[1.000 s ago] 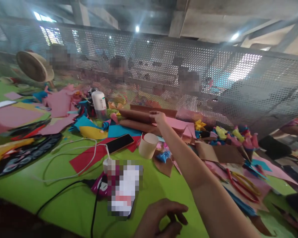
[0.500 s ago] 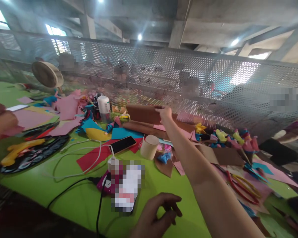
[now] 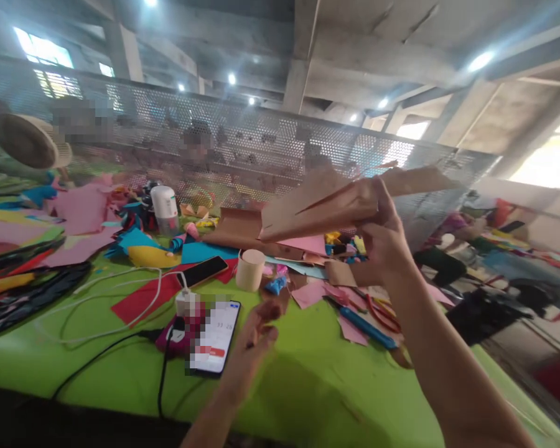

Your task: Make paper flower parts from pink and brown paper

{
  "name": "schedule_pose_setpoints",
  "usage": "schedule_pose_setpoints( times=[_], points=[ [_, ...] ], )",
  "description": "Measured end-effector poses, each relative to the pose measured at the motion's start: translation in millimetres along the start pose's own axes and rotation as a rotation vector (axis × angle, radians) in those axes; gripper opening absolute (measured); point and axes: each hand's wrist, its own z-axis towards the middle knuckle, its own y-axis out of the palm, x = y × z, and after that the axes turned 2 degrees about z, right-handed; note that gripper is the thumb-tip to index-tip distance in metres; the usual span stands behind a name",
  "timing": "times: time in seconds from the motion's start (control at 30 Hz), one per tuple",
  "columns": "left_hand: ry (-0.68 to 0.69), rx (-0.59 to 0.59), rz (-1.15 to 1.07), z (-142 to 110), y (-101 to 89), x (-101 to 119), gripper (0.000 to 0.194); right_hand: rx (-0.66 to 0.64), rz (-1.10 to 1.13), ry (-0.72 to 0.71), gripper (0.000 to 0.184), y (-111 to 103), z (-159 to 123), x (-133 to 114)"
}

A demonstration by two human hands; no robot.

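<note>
My right hand (image 3: 383, 230) grips a creased sheet of brown paper (image 3: 324, 208), raised above the back of the table; the sheet slants and its far end sticks out to the right. Other brown paper (image 3: 240, 225) lies below and to the left. My left hand (image 3: 256, 330), fingers loosely bent and apart, is over the green table just right of a lit phone (image 3: 215, 339), with nothing visible in it. Beyond it stands a short beige cylinder (image 3: 251, 270), beside a small blue folded piece (image 3: 276, 285).
A dark phone (image 3: 206, 271) on red paper is joined to a white charging cable (image 3: 161, 283). Pink paper (image 3: 81, 202) and blue paper lie left, near a white-capped bottle (image 3: 164, 210). A blue tool (image 3: 368, 326) lies right. A perforated screen (image 3: 256, 143) stands behind.
My right hand has lifted the brown paper off the back of the table and brought it rightward. My left hand has moved forward beside the lit phone. The view has swung right.
</note>
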Motion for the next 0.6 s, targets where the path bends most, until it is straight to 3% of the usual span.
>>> schedule_pose_setpoints(
  times=[0.07,0.2,0.33,0.5,0.6],
  points=[
    [0.005,0.019,-0.031,5.3,1.3,3.4,0.055,0.018,0.049,0.112,0.082,-20.1,-38.3,-6.4],
    [-0.112,0.020,-0.067,14.4,8.1,-3.1,0.058,0.022,0.095,0.336,0.070,-53.3,-116.0,2.1],
    [-0.162,0.065,-0.092,17.6,21.6,-12.6,0.054,-0.114,-0.035,0.449,0.053,-74.6,-174.5,10.6],
    [-0.086,0.170,0.102,15.2,30.1,-14.2,0.044,-0.332,-0.231,0.470,0.064,-97.2,-199.3,11.3],
    [-0.029,0.198,0.208,10.9,29.1,-14.8,0.038,-0.221,-0.462,0.459,0.061,-105.5,-199.4,10.1]
  ],
)
